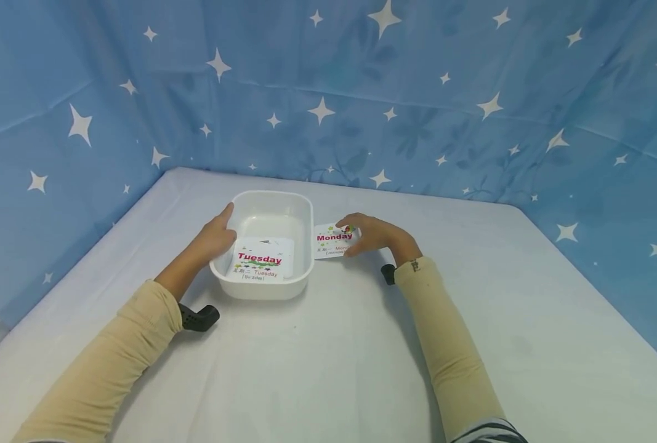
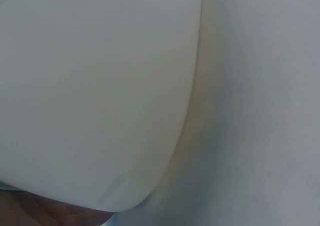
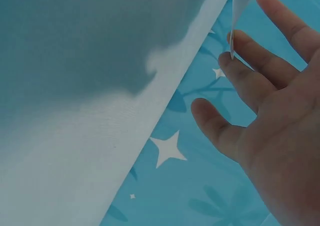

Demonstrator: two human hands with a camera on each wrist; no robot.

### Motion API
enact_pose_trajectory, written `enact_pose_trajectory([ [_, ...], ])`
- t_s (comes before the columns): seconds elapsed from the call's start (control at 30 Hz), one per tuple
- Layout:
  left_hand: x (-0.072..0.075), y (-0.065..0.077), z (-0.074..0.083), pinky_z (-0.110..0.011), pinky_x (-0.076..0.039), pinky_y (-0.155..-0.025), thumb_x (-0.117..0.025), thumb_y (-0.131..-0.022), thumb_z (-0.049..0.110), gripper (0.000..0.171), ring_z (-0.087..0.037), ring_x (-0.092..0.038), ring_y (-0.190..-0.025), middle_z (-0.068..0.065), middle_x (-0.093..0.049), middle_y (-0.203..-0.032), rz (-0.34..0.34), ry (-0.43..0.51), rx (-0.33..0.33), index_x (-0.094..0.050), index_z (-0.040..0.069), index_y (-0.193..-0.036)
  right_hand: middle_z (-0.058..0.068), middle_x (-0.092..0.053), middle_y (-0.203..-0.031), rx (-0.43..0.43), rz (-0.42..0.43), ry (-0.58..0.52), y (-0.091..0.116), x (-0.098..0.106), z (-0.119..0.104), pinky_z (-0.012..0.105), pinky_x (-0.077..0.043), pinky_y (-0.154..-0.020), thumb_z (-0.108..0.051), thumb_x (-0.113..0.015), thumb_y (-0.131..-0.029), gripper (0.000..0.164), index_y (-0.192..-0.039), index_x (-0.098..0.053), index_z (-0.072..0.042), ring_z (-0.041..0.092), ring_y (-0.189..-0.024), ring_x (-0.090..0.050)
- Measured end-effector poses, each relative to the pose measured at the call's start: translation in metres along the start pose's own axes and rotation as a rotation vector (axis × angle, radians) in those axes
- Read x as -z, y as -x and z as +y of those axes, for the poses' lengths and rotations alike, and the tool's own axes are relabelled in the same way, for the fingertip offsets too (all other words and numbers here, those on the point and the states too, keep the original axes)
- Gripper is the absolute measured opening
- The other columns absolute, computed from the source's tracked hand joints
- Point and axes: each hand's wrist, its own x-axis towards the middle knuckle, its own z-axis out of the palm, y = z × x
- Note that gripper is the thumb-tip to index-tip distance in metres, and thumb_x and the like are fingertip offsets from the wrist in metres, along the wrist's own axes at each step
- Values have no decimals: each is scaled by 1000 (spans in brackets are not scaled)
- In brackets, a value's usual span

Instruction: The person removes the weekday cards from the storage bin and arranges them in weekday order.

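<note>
A white plastic basin [image 1: 275, 290] stands on the table. My left hand [image 1: 213, 237] grips its left rim, with fingertips [image 2: 75, 213] showing under its edge in the left wrist view. Inside the basin's near part lies a white card printed "Tuesday" [image 1: 261, 257]. Just right of the basin is a second white card, printed "Monday" [image 1: 330, 240]. My right hand [image 1: 375, 235] holds this card by its right part, thumb at the near edge and fingers at the far edge. In the right wrist view the card's thin edge meets the fingertips [image 3: 227, 60].
A white cloth covers the table [image 1: 472, 295]. Behind it and at both sides hangs a blue curtain [image 1: 328, 80] with white stars. A black wrist piece [image 1: 201, 318] sticks out under the left sleeve, and another [image 1: 388, 274] under the right.
</note>
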Motion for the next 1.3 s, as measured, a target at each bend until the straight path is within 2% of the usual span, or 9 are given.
enact_pose_trajectory([
  [0.1, 0, -1, 2, -53, -4, -113, -30, -87, 4, 71, -35, 1, -140, -12, 3, -153, -1, 1, -14, 8, 14, -146, 9, -26, -149, 7, -10, 6, 0, -3, 2, 47, -24, -112, -23, -74, -72, 71, -135, -43, -15, 27, -136, -23],
  [0.27, -2, -1, 5, -52, -6, -114, -30, -88, 4, 71, -35, 0, -140, -12, 4, -153, -15, 4, -1, 9, 14, -146, 9, -24, -150, 28, -33, 22, -1, -10, 7, 46, -24, -112, -24, -74, -73, 72, -136, -41, -13, 27, -138, -20],
  [0.5, 0, 0, 3, -53, -7, -113, -30, -88, 5, 71, -36, 0, -140, -13, 4, -153, 0, -22, -2, 10, 13, -146, 6, -23, -151, -33, -43, -1, -3, -15, 5, 46, -22, -113, -25, -75, -72, 73, -137, -42, -18, 26, -139, -20],
  [0.77, -3, 3, 2, -55, -8, -113, -29, -89, 6, 70, -37, 1, -140, -13, 5, -153, 6, -13, 16, 11, 14, -146, 5, -29, -148, -82, -71, 45, -3, -15, 1, 46, -23, -113, -29, -74, -73, 74, -138, -40, -20, 25, -136, -26],
  [1.1, 1, 7, -4, -57, -11, -112, -28, -89, 5, 70, -39, 0, -139, -14, 6, -153, 12, -31, 26, 12, 14, -145, 4, -24, -150, -53, -124, 57, -10, -18, 1, 45, -20, -114, -33, -69, -76, 69, -138, -40, -21, 24, -138, -21],
  [1.3, 0, 7, 1, -56, -12, -112, -29, -89, 5, 70, -39, 1, -139, -14, 6, -153, 8, -13, 22, 12, 14, -145, 4, -24, -150, -66, -133, 70, -6, -13, 1, 45, -19, -114, -32, -67, -78, 70, -140, -36, -20, 23, -138, -21],
])
